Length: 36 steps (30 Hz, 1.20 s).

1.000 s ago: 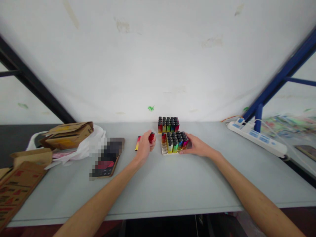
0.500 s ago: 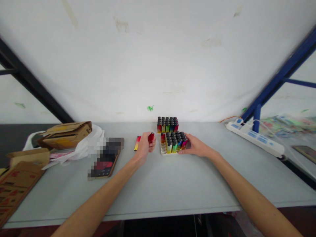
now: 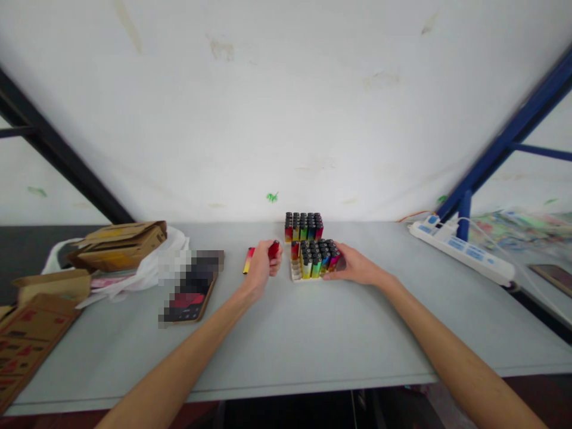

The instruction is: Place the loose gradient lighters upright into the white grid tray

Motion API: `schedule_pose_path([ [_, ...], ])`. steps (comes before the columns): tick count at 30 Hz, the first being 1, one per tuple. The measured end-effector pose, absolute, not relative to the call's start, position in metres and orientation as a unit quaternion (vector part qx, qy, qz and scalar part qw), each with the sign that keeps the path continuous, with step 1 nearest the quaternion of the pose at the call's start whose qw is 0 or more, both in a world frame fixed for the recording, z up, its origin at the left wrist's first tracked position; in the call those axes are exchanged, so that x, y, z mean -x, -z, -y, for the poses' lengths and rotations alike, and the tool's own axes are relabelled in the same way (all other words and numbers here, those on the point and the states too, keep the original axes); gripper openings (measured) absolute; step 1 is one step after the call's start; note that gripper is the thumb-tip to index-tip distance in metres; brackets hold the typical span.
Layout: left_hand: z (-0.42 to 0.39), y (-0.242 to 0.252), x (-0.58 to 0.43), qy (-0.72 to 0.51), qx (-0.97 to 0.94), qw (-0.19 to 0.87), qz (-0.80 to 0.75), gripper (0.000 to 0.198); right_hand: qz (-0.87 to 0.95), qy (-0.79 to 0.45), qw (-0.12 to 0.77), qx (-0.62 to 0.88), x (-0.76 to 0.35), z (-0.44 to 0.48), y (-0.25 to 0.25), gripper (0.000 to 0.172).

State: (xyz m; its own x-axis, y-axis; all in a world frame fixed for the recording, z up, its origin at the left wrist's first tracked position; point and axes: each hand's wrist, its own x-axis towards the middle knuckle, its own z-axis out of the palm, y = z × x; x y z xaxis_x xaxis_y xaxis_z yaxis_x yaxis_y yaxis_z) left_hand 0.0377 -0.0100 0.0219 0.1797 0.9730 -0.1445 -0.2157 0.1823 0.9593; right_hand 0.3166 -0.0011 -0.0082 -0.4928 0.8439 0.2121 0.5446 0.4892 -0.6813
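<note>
At the far middle of the grey table [image 3: 286, 333], close to the white wall, the person's two bare hands work around lighters. Left hand [image 3: 261, 268] is closed in a loose fist w/ fingers curled round a red lighter [image 3: 273, 249], whose top end sticks out past thumb and forefinger, pointing toward the tray. Just left of that hand, partly hidden behind it, a red-and-yellow lighter [image 3: 247, 260] lies flat on the table. Right hand [image 3: 353, 265] rests on the table at the right side of the near tray of lighters [image 3: 314, 259], fingers narrow and pressed against the tray's right edge and the outermost lighters; can't tell if thumb is hooked under. The tray is white, lighters stand upright w/ black caps, bodies in mixed colours; the front-left slots look unfilled. Just behind it, touching or nearly so, a second block of lighters [image 3: 304, 226] stands full, approx. square. Left of the hands: a phone [image 3: 190, 292], partly blurred out, then a white plastic bag [image 3: 152, 262] w/ a brown cardboard box [image 3: 118, 241] on it, and more flattened cardboard [image 3: 27, 333] at the table's left edge. Far right: a white-and-blue power strip [image 3: 462, 250] beside a blue frame post [image 3: 465, 217].
</note>
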Motion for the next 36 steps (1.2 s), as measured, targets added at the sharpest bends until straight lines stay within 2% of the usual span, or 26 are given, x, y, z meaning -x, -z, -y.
schedule_pose_path([
  [5, 0.012, -0.022, -0.040, -0.498, -0.457, 0.619, -0.399, 0.036, 0.818, -0.277, 0.275, 0.421, -0.316, 0.003, 0.008, 0.082],
  [9, 0.011, -0.019, -0.040, -0.521, -0.486, 0.596, -0.371, 0.027, 0.823, -0.270, 0.285, 0.410, -0.316, 0.003, 0.008, 0.080],
  [13, 0.006, -0.019, -0.034, -0.532, -0.552, 0.512, -0.386, 0.025, 0.826, -0.259, 0.275, 0.418, -0.315, 0.002, 0.007, 0.078],
  [19, 0.004, -0.028, -0.019, -0.486, -0.663, 0.398, -0.409, 0.028, 0.831, -0.257, 0.273, 0.411, -0.313, 0.003, 0.003, 0.077],
  [29, 0.004, -0.017, -0.018, -0.430, -0.729, 0.313, -0.430, 0.024, 0.830, -0.249, 0.275, 0.415, -0.315, 0.002, 0.008, 0.079],
  [36, 0.007, -0.027, -0.020, -0.391, -0.763, 0.311, -0.409, 0.021, 0.830, -0.254, 0.278, 0.411, -0.315, 0.002, 0.007, 0.080],
])
